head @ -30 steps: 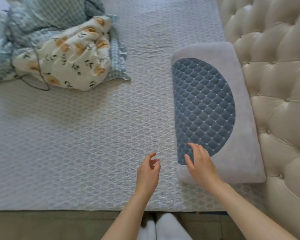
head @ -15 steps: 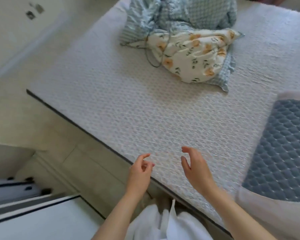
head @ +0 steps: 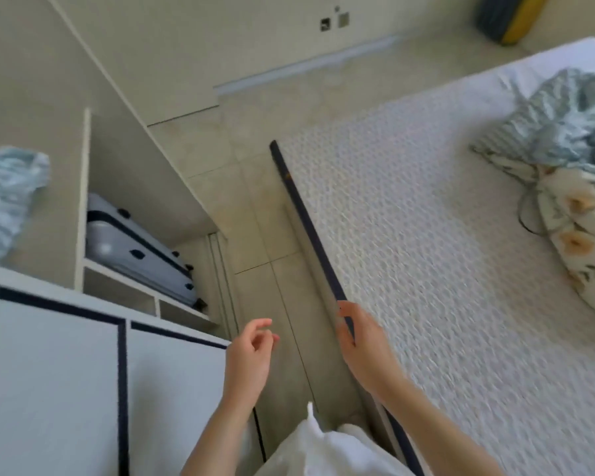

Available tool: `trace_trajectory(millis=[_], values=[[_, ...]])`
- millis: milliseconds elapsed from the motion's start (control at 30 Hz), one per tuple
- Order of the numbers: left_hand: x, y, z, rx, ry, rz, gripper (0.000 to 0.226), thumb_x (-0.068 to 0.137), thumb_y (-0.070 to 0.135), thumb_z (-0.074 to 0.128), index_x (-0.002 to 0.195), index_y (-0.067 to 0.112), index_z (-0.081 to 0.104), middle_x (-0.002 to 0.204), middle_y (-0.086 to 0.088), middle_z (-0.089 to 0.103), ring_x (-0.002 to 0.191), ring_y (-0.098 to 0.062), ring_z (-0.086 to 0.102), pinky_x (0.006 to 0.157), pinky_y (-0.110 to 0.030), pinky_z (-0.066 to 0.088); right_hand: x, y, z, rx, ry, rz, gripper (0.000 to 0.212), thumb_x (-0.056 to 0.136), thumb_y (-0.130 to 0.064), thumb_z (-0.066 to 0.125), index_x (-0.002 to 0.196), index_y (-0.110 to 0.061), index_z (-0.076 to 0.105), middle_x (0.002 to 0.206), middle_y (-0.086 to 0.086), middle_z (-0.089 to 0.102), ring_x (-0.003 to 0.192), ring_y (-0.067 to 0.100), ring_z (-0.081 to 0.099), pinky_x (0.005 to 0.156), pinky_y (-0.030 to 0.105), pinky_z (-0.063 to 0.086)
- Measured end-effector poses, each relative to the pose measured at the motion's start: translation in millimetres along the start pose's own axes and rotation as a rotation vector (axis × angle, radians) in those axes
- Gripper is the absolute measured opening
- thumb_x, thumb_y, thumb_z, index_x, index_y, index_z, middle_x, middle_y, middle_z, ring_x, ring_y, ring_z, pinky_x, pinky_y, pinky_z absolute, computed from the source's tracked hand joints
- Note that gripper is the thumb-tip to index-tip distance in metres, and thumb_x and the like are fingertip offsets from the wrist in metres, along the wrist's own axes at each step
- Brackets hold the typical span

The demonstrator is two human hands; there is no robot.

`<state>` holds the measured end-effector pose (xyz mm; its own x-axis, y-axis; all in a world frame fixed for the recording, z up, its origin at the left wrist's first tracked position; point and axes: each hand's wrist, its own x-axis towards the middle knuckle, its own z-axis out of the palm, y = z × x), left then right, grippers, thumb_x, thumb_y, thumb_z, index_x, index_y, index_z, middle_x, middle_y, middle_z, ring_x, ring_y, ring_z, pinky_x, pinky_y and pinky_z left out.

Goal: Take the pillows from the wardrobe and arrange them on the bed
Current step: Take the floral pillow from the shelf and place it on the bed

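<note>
Nearest the camera, the left hand hangs over the floor strip between bed and wardrobe, fingers loosely curled and holding nothing. The right hand sits over the dark edge band of the bed, fingers slack and likewise empty; whether it touches the band cannot be told, as the frame is smeared by motion.

Change noted: a second ago the right hand lay on a grey pillow with a quilted blue panel, set against the tufted headboard. That pillow and the headboard are now out of view, and the person has turned away from the bed toward the wardrobe. One pillow is judged placed; the person appears to be going for the next.

Beyond the hands, white drawer fronts with dark trim fill the lower left. Above them the open wardrobe holds a pale suitcase on a shelf and, on the higher shelf at the left edge, a blue patterned bundle, possibly a pillow, though too blurred to confirm.

Farthest on the bed, crumpled floral bedding lies well apart from both hands.
</note>
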<state>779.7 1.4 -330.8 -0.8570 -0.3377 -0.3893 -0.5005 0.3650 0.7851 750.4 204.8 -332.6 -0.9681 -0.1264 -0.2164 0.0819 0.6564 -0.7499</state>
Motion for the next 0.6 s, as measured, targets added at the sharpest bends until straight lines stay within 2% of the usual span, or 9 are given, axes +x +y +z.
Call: trace_trajectory(millis=[100,200,267,467,600], values=[[29,2,-28,-0.049,0.106,-0.019,0.023,0.098,0.01,0.056,0.11,0.028,0.064,0.085,0.008,0.074,0.079,-0.007,0.069,0.064,-0.013,0.051,45,-28,14,-0.015,-0.103,-0.051,0.035,0.1,-0.026,0.043,0.133,-0.018,0.047,0.13,-0.002,0.057,0.118,0.014,0.054,0.091,0.022,0.043],[56,8,-51,-0.089,0.188,-0.038,0.03,0.096,0.012,0.058,0.116,0.034,0.06,0.088,0.007,0.074,0.082,-0.005,0.068,0.067,-0.014,0.049,92,-55,26,-0.063,-0.191,-0.117,0.034,0.1,-0.027,0.043,0.132,-0.019,0.048,0.129,-0.002,0.058,0.116,0.012,0.054,0.094,0.027,0.047],[78,14,-64,-0.128,0.258,-0.061,0.032,0.095,0.014,0.059,0.117,0.037,0.059,0.088,0.008,0.073,0.082,-0.004,0.066,0.07,-0.017,0.047,128,-75,32,-0.078,-0.238,-0.17,0.032,0.1,-0.027,0.044,0.131,-0.02,0.049,0.127,-0.003,0.058,0.113,0.01,0.055,0.091,0.024,0.047],[161,48,-95,-0.287,0.517,-0.202,0.029,0.096,0.016,0.062,0.124,0.022,0.06,0.097,0.002,0.069,0.088,-0.008,0.064,0.069,-0.02,0.045,242,-148,42,-0.141,-0.406,-0.409,0.032,0.098,-0.029,0.046,0.131,-0.027,0.048,0.127,-0.013,0.054,0.119,0.006,0.049,0.096,0.019,0.039],[203,71,-122,-0.304,0.672,-0.196,0.022,0.098,0.018,0.059,0.119,0.027,0.057,0.096,0.011,0.065,0.093,-0.005,0.062,0.071,-0.017,0.044,314,-206,55,-0.191,-0.483,-0.56,0.032,0.099,-0.028,0.046,0.131,-0.023,0.048,0.126,-0.008,0.057,0.117,0.011,0.052,0.097,0.025,0.043]])
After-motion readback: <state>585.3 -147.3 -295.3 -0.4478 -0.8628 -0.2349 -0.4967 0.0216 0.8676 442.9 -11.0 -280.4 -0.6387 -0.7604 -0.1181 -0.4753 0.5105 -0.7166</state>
